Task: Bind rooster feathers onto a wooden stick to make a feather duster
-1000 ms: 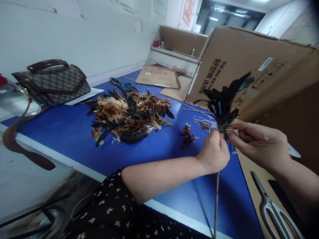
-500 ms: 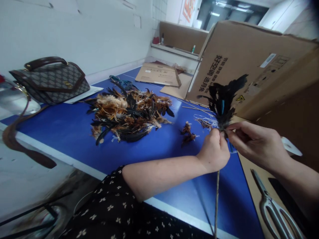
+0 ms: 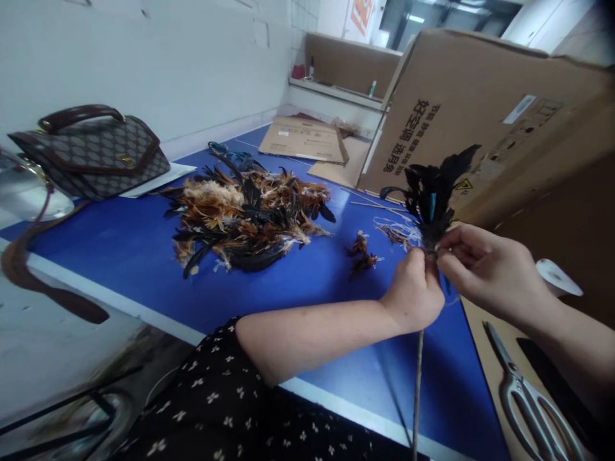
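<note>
My left hand point(image 3: 413, 291) is closed in a fist around a thin stick point(image 3: 417, 397) that runs down toward the table's near edge. At the stick's top stands a tuft of black feathers point(image 3: 432, 192) with a blue streak. My right hand point(image 3: 485, 269) pinches at the base of that tuft, right beside the left fist; what its fingertips grip there is too small to make out. A big heap of brown and black feathers point(image 3: 245, 218) lies on the blue table point(image 3: 134, 256) to the left. A small feather clump point(image 3: 362, 253) lies nearer the hands.
A patterned handbag point(image 3: 91, 153) sits at the far left with its strap hanging off the edge. Large cardboard boxes point(image 3: 471, 96) stand behind the hands. Scissors point(image 3: 528, 397) lie on cardboard at the lower right, near a white roll point(image 3: 557, 276). Loose thin sticks point(image 3: 369, 205) lie by the box.
Both hands stay together at the tuft's base. The right fingers have curled in closer to the left fist, and the feather tuft has shifted slightly.
</note>
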Demonstrator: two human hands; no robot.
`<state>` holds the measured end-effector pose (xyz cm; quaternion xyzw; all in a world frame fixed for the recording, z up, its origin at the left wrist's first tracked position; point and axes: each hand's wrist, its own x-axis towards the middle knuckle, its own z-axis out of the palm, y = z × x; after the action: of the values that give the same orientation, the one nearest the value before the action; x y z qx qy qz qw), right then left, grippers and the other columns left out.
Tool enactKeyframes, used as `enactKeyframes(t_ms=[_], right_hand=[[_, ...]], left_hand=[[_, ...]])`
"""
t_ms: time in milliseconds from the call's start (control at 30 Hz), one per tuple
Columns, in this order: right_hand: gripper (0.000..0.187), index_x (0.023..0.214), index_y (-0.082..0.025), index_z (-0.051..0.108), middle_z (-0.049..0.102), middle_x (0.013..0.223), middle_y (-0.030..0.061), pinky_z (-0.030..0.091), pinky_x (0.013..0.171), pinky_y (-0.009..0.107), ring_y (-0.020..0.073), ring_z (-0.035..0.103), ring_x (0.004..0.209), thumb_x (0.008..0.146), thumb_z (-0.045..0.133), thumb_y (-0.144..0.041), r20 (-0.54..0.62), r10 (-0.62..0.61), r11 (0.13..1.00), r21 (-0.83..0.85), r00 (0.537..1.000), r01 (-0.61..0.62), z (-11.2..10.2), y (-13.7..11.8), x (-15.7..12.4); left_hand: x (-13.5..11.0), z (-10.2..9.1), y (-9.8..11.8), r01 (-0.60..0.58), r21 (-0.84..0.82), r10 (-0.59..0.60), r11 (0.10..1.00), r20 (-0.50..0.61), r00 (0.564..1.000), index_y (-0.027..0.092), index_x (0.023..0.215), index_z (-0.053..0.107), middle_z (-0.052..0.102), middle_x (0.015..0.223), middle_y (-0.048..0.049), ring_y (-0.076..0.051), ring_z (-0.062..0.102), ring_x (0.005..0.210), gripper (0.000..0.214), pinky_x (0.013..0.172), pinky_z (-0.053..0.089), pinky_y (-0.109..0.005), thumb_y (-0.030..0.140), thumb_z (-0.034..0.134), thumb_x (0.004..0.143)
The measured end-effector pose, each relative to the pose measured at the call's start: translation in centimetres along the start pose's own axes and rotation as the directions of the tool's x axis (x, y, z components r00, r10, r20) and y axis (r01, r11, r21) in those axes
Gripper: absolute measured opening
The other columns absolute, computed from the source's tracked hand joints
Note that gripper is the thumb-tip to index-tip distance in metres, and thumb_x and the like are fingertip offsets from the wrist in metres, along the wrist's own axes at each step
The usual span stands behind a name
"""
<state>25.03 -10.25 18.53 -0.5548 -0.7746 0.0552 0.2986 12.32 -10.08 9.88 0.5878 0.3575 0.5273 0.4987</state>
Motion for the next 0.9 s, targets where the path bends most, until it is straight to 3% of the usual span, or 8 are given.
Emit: enactKeyframes(t_ms=[133,267,400,500,600,700,900], right_hand=[[0.014,0.091,-0.022,0.072,0.057,0.059,-0.0034,0.037,0.045,0.024,0.0116,0.048,0.049,0.084,0.073,-0.034,-0.063,0.035,0.998,0.057,0.997,-0.032,0.7,0.1,-0.6],[0.02,0.09,-0.02,0.078,0.053,0.056,-0.0035,0.034,0.046,0.024,0.0104,0.043,0.049,0.086,0.075,-0.039,-0.117,0.016,0.999,0.037,0.993,-0.012,0.8,-0.2,-1.0],[0.028,0.092,-0.018,0.082,0.063,0.06,0.0003,0.037,0.046,0.024,0.0113,0.049,0.049,0.084,0.074,-0.043,-0.138,0.047,0.998,0.04,0.989,-0.042,0.2,0.2,-1.1],[0.03,0.092,-0.018,0.083,0.071,0.066,0.0037,0.042,0.044,0.024,0.0133,0.058,0.05,0.082,0.077,-0.046,-0.172,0.086,0.995,0.061,0.981,-0.076,-0.2,0.8,-1.2],[0.032,0.095,-0.018,0.083,0.073,0.065,0.0045,0.053,0.045,0.026,0.0184,0.067,0.049,0.082,0.081,-0.048,-0.097,0.155,0.97,0.203,0.983,-0.133,-0.3,0.9,-1.6],[0.041,0.103,-0.017,0.08,0.069,0.057,0.0031,0.058,0.044,0.03,0.0218,0.067,0.044,0.087,0.084,-0.054,0.012,0.194,0.912,0.366,0.981,-0.185,-0.1,0.6,-2.0],[0.038,0.107,-0.014,0.079,0.067,0.055,0.0015,0.054,0.041,0.026,0.0184,0.064,0.041,0.093,0.084,-0.049,-0.034,0.121,0.906,0.412,0.992,-0.096,0.6,1.3,-2.7]], left_hand=[[0.1,-0.1,0.1,-0.029,0.021,0.03,0.999,-0.021,0.999,0.026,0.091,0.041,0.068,0.092,-0.0083,-0.025,0.068,0.093,0.016,0.09,0.055,-0.037,0.016,0.05,0.1],[0.1,0.0,0.0,0.011,0.018,-0.011,1.0,-0.035,0.999,0.026,0.088,0.038,0.062,0.084,-0.0049,-0.024,0.067,0.09,0.02,0.091,0.056,-0.038,0.016,0.051,0.099],[0.0,0.2,-0.1,0.083,-0.164,-0.083,0.983,0.006,0.997,0.025,0.093,0.046,0.059,0.078,-0.0009,-0.019,0.066,0.079,0.017,0.078,0.058,-0.033,0.031,0.054,0.106],[0.0,0.4,-0.1,0.165,-0.377,-0.129,0.911,0.119,0.984,0.024,0.101,0.049,0.056,0.075,0.003,-0.014,0.059,0.066,0.025,0.065,0.055,-0.028,0.048,0.056,0.108],[0.1,0.5,-0.3,0.208,-0.56,-0.086,0.802,0.236,0.968,0.023,0.105,0.047,0.054,0.073,0.0052,-0.011,0.055,0.062,0.036,0.058,0.05,-0.024,0.057,0.058,0.106],[0.2,0.5,-0.5,0.215,-0.643,-0.03,0.735,0.286,0.958,0.021,0.105,0.049,0.058,0.072,0.0039,-0.012,0.06,0.063,0.044,0.06,0.053,-0.026,0.063,0.063,0.101],[0.5,0.3,-0.8,0.248,-0.665,-0.023,0.704,0.328,0.945,0.02,0.103,0.051,0.064,0.071,0.0021,-0.015,0.066,0.062,0.054,0.064,0.059,-0.031,0.069,0.073,0.092]])
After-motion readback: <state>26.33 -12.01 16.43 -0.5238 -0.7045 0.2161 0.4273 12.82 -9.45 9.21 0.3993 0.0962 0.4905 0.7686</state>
